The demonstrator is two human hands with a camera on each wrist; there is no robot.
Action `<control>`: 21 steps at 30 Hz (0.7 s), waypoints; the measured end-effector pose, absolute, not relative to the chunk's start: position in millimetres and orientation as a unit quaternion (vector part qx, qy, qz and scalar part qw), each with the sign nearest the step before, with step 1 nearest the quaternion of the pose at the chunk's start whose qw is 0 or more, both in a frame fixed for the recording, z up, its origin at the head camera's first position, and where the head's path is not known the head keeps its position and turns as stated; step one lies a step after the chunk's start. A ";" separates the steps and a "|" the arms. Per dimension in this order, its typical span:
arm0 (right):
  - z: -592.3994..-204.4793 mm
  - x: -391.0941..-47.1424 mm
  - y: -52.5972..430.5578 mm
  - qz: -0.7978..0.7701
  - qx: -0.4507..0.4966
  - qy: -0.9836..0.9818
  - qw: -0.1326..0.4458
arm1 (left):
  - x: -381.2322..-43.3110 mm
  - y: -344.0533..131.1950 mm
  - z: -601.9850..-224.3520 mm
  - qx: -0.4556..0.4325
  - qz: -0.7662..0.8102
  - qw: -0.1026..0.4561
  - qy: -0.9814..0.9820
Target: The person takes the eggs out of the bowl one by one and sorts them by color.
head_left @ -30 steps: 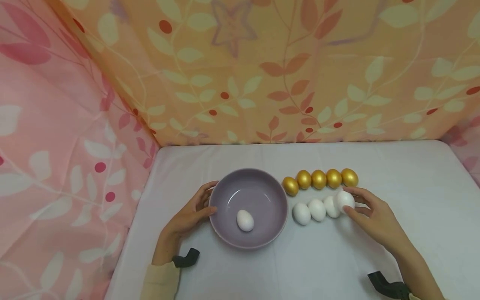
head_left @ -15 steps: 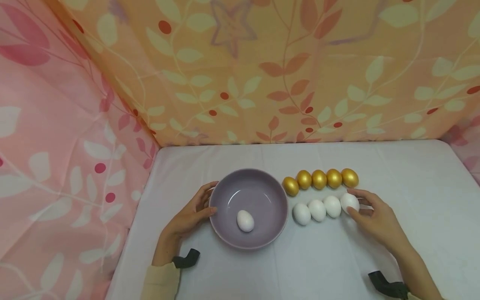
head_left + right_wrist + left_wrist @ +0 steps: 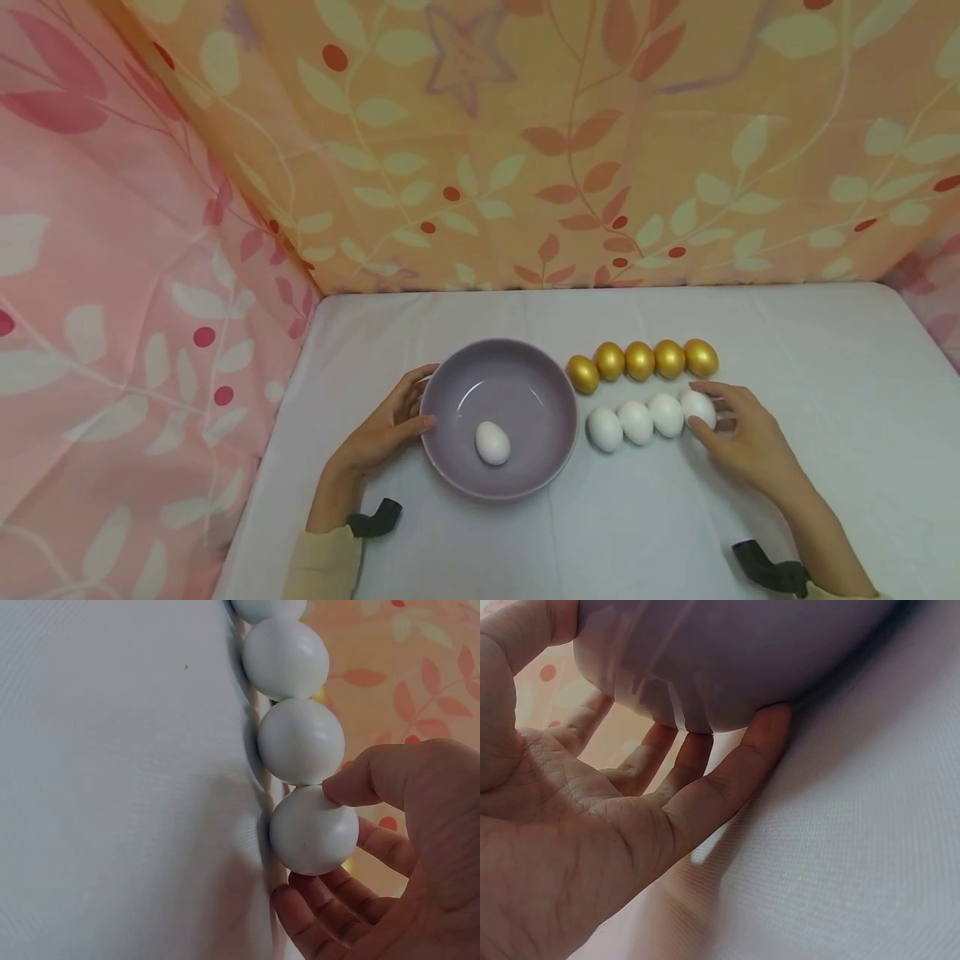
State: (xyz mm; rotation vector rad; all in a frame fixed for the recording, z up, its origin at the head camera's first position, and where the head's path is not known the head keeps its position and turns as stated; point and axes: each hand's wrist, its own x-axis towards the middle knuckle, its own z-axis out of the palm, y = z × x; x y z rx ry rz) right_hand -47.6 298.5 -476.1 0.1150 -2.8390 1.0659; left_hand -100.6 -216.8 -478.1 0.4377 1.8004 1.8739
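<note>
My left hand (image 3: pixel 381 427) holds the near-left side of a round purple bowl (image 3: pixel 543 433), the thumb at its rim and the fingers against its outer wall (image 3: pixel 705 664). A single white egg (image 3: pixel 492 443) lies inside the bowl. To the right, several white eggs (image 3: pixel 637 422) form a row on the cloth. At the right end of that row my right hand (image 3: pixel 753 437) holds the last white egg (image 3: pixel 313 832) between thumb and fingers. This egg touches its neighbour (image 3: pixel 301 741).
Behind the white row stands a row of several golden eggs (image 3: pixel 640 361), its left end close to the bowl. A white cloth (image 3: pixel 637 533) covers the table. Patterned orange fabric (image 3: pixel 480 208) hangs at the back and pink fabric (image 3: pixel 135 350) at the left.
A second ago the right hand held the white egg raised, overlapping its neighbour; it came down to the right end of the row. The left hand and bowl stayed put.
</note>
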 end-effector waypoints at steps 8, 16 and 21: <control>-459.0 -56.8 292.5 0.337 0.054 -0.938 0.068 | -100.2 -219.5 -478.1 0.168 0.688 0.248 0.662; -433.8 -71.5 265.7 0.331 0.083 -0.938 0.068 | -100.7 -220.7 -480.6 0.163 0.681 0.247 0.670; -422.7 -76.8 245.3 0.342 0.124 -0.930 0.049 | -101.2 -219.6 -481.2 0.168 0.681 0.247 0.669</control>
